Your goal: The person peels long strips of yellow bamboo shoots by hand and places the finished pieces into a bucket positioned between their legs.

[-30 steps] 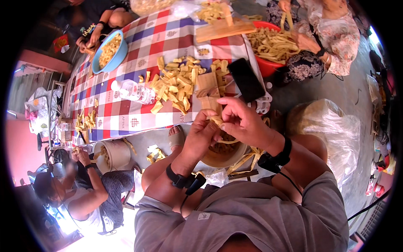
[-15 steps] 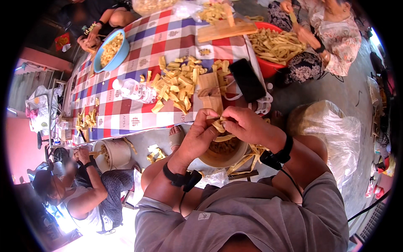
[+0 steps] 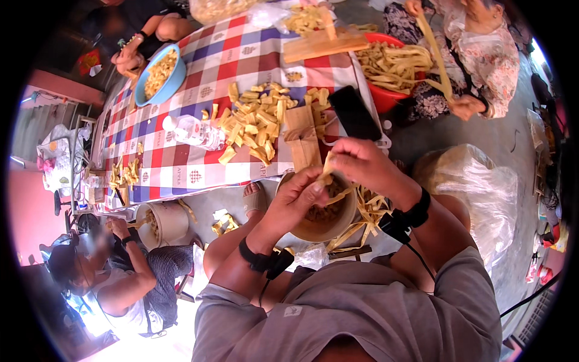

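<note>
Checked tablecloth point(image 3: 208, 66); yellow strip point(image 3: 327, 171) spans left grip point(image 3: 299, 197) to right grip point(image 3: 366, 166).

The left hand point(image 3: 301, 194) and right hand point(image 3: 366, 166) hold a strip point(image 3: 327, 167) between their fingers over a bucket point(image 3: 313, 234) before the near edge of a bench point(image 3: 187, 175), with loose strips point(image 3: 371, 208) right of the bucket. On the bench, a block point(image 3: 301, 136) lies beyond the hands, a phone point(image 3: 354, 114) to its right, a heap of pieces point(image 3: 250, 120) to its left and a bottle point(image 3: 196, 131) farther left. Farther back, a basin point(image 3: 175, 79) is at the left edge, a board point(image 3: 325, 46) toward the right, and a tub point(image 3: 386, 98) past the right edge; a bag point(image 3: 467, 181) rests at right.
</note>
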Demonstrator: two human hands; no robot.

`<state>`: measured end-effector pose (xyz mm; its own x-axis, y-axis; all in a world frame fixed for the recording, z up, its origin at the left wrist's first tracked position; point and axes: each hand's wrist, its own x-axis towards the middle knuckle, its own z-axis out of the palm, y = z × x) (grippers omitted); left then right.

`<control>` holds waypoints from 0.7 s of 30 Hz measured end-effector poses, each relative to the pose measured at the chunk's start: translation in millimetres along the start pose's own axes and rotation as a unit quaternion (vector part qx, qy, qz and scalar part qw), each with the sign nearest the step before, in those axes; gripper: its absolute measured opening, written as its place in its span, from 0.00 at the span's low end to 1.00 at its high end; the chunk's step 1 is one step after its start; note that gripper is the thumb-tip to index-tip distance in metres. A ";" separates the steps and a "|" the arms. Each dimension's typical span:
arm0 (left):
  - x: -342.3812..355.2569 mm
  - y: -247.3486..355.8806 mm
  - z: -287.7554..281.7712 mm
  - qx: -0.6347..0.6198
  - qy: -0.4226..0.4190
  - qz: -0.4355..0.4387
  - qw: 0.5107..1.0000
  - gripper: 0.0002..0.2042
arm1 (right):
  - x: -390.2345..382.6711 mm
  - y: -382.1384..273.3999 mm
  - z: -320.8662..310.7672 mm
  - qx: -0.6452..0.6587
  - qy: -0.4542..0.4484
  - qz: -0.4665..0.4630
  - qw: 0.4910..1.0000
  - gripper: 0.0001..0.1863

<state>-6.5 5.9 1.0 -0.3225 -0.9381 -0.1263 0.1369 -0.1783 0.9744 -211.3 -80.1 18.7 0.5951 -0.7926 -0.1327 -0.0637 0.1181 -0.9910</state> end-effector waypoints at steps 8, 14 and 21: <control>3.7 -2.8 -1.0 0.019 0.085 0.058 0.995 0.09 | -0.8 10.2 18.0 -0.091 -0.010 -0.097 0.991 0.12; 4.8 1.5 -13.3 -0.144 0.109 0.062 0.982 0.04 | -4.6 19.3 17.5 -0.064 -0.112 -0.028 0.991 0.13; 5.2 10.3 -28.6 -0.021 0.106 -0.006 0.994 0.07 | -6.1 6.0 12.8 -0.128 -0.117 0.018 0.985 0.11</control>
<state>20.0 -9.3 5.2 -0.1198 -0.9765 -0.1791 0.1747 -0.1983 0.9644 -205.1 -66.9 13.9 0.7548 -0.6280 -0.1893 -0.2700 -0.0344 -0.9623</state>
